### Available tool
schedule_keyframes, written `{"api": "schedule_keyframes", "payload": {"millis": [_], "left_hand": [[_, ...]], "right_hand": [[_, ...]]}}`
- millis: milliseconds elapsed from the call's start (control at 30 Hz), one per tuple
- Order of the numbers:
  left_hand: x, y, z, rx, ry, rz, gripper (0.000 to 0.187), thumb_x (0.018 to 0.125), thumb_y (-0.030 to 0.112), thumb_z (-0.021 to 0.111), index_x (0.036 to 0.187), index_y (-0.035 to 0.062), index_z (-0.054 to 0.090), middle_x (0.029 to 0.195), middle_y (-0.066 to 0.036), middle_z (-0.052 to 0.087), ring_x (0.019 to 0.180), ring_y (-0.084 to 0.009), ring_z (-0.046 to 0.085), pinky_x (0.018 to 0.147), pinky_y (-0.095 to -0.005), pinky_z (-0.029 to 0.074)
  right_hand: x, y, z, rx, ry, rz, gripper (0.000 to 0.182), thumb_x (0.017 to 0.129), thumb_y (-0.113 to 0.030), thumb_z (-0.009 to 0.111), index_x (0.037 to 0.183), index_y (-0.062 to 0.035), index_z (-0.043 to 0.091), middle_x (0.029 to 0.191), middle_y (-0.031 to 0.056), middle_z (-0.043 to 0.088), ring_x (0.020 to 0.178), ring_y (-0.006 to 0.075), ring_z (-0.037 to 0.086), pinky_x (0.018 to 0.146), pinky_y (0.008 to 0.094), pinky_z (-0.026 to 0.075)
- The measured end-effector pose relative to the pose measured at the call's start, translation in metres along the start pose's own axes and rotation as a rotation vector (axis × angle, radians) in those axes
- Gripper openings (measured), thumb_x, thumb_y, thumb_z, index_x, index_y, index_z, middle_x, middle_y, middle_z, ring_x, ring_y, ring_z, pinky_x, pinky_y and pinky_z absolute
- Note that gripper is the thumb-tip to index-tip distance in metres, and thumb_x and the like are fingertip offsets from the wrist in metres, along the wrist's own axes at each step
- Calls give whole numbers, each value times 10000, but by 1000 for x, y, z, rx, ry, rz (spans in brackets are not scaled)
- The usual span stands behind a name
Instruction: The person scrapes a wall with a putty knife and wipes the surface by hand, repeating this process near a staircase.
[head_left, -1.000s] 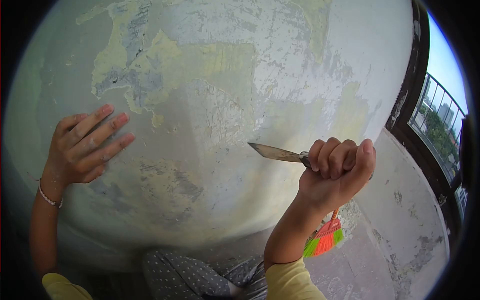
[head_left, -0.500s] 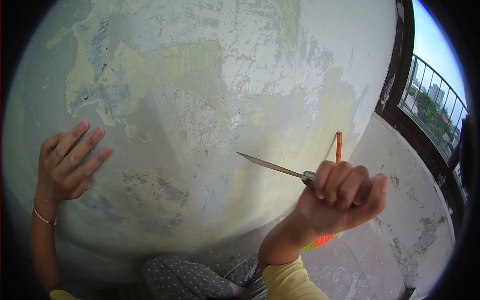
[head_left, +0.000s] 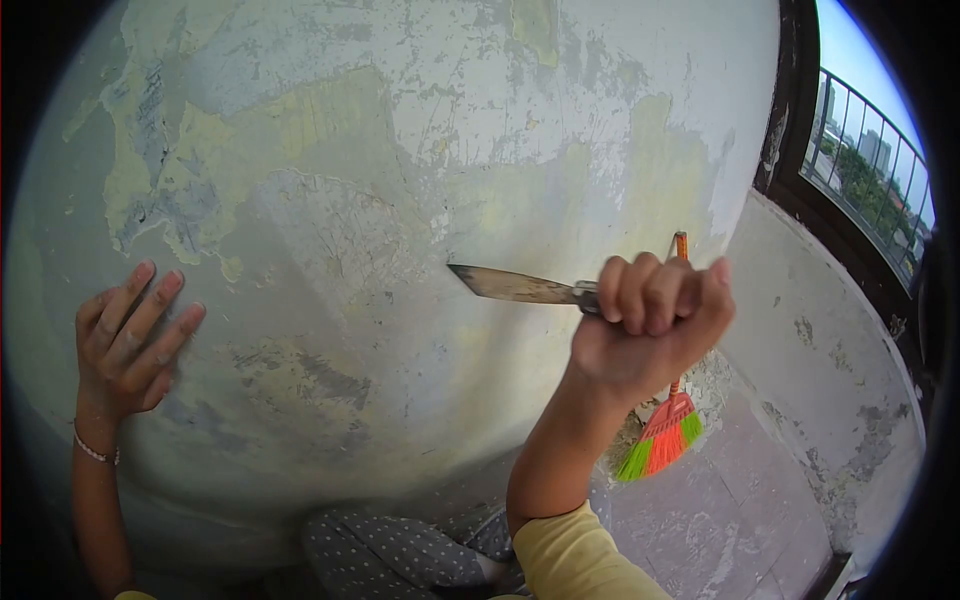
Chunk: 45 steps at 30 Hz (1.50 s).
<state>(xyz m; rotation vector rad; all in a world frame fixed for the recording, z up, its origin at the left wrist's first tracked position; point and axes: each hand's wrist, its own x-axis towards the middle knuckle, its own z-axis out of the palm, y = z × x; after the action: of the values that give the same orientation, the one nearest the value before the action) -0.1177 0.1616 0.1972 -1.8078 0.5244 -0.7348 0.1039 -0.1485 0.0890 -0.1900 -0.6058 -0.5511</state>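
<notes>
My right hand (head_left: 655,310) is wrapped round the handle of a knife (head_left: 520,286), whose stained, broad blade points left across the wall. The blade's tip overlaps the patchy wall (head_left: 330,240), where coats of grey, white and pale yellow paint are scratched and peeled. Over at the left, my left hand (head_left: 130,345) lies against the same wall with fingers spread, dusty and holding nothing. Just above its fingertips runs the ragged edge of a yellowish peeled patch (head_left: 215,150).
A broom (head_left: 668,435) with orange and green bristles leans in the corner behind my right forearm. Right of it are a low scuffed wall (head_left: 830,370) and a dark window frame (head_left: 790,150) with a railing outside. My legs in dotted trousers (head_left: 400,550) are folded below.
My right hand has shifted left and slightly up, and the knife has turned to show its blade's broad face. The broom's head has come into sight. My left hand stays on the wall.
</notes>
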Motion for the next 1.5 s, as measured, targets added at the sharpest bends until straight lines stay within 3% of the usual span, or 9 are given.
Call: {"api": "schedule_keyframes", "payload": {"millis": [300,500,633,700,767,933,1100,1367,1500], "left_hand": [[1,3,1,15,0,-9,443,833,116,373,1173,235,633,1306,-32,563,1253,-207,473,960,-359,331],[4,2,2,35,25,9,422,851,136,371,1161,232,640,1304,-33,563,1238,-208,485,920,-354,344],[7,1,-2,38,15,16,413,855,135,380,1160,228,642,1303,-35,564,1235,-211,488,902,-353,353],[7,1,-1,58,17,17,406,867,151,373,1160,229,643,1301,-35,565,1233,-212,488,899,-354,356],[6,3,-1,52,10,16,407,876,160,362,1160,233,643,1300,-32,566,1231,-209,489,897,-352,357],[5,1,-1,49,7,-2,417,900,184,324,1162,248,642,1297,-21,567,1225,-198,492,894,-346,361],[3,0,2,73,7,2,419,929,219,293,1156,265,642,1290,-13,570,1220,-190,496,894,-340,369],[3,0,0,69,7,-20,403,949,227,298,1156,291,638,1284,9,575,1218,-164,495,920,-324,363],[3,1,0,63,0,-30,401,952,230,299,1160,303,634,1293,22,570,1222,-157,491,935,-318,350]], "right_hand": [[15,-30,-7,340,10,-13,401,972,-267,377,604,-134,289,436,-17,237,339,98,227,335,262,246],[6,-7,-3,161,-36,203,378,987,-249,357,633,-122,313,438,-20,252,347,98,239,334,269,261],[22,-39,-37,367,-62,-35,399,991,-257,357,613,-129,370,437,-29,284,348,89,269,322,246,264],[5,11,-7,32,88,88,380,973,-214,414,607,-120,371,434,-26,301,344,90,282,323,242,265],[-21,44,18,89,142,553,355,953,-175,459,613,-110,384,433,-21,308,336,87,270,312,246,261],[1,-13,-10,63,-258,-63,345,986,-225,341,670,-107,415,460,-20,299,376,60,306,299,249,281],[-5,15,23,-210,84,22,382,938,-245,459,590,-147,334,460,-47,294,367,65,266,356,227,255],[8,-23,11,-172,-152,-148,381,929,-182,474,581,-165,320,469,-53,303,388,55,271,372,222,256],[0,5,33,-215,45,55,312,923,-201,500,631,-138,406,485,-40,273,398,62,280,370,239,258]]}}
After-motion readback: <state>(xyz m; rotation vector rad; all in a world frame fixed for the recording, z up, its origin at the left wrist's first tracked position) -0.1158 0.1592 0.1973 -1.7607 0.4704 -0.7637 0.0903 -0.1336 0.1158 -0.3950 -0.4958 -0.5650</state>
